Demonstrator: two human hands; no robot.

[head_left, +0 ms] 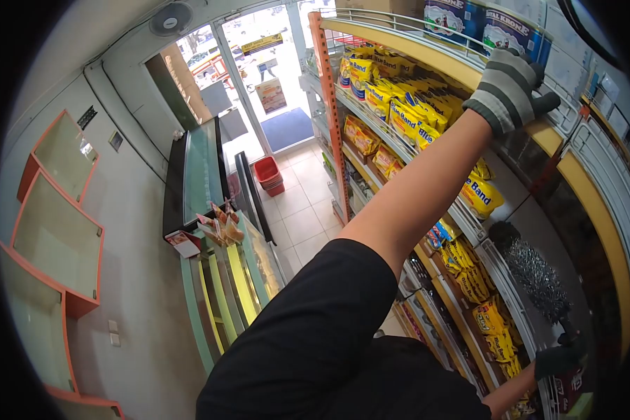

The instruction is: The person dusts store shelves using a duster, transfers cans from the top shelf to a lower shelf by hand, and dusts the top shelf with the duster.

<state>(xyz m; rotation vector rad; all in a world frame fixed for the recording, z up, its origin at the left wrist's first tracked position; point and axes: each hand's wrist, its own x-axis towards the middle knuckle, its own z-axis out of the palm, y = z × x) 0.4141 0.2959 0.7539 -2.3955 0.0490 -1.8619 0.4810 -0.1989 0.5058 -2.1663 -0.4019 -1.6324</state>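
My left hand (505, 92), in a grey and dark striped glove, reaches up to the top shelf. Its fingers are bent over the wire rail (565, 120) along the shelf's front edge. At the lower right, my right hand (561, 358) wears a dark glove and is closed round the handle of a fluffy grey duster (537, 276). The duster's head lies beside a lower shelf, its dark tip pointing up the picture. Yellow Blue Band packets (416, 122) fill the shelf under my left hand. Large blue tins (514, 33) stand on the top shelf beyond it.
More yellow packets (488, 318) sit on the lower shelves. Across the aisle are a glass display case (203, 171) and a green rack (213, 308). Red baskets (268, 175) stand on the tiled floor near the glass door (269, 77). Orange-edged wall shelves (59, 231) are at left.
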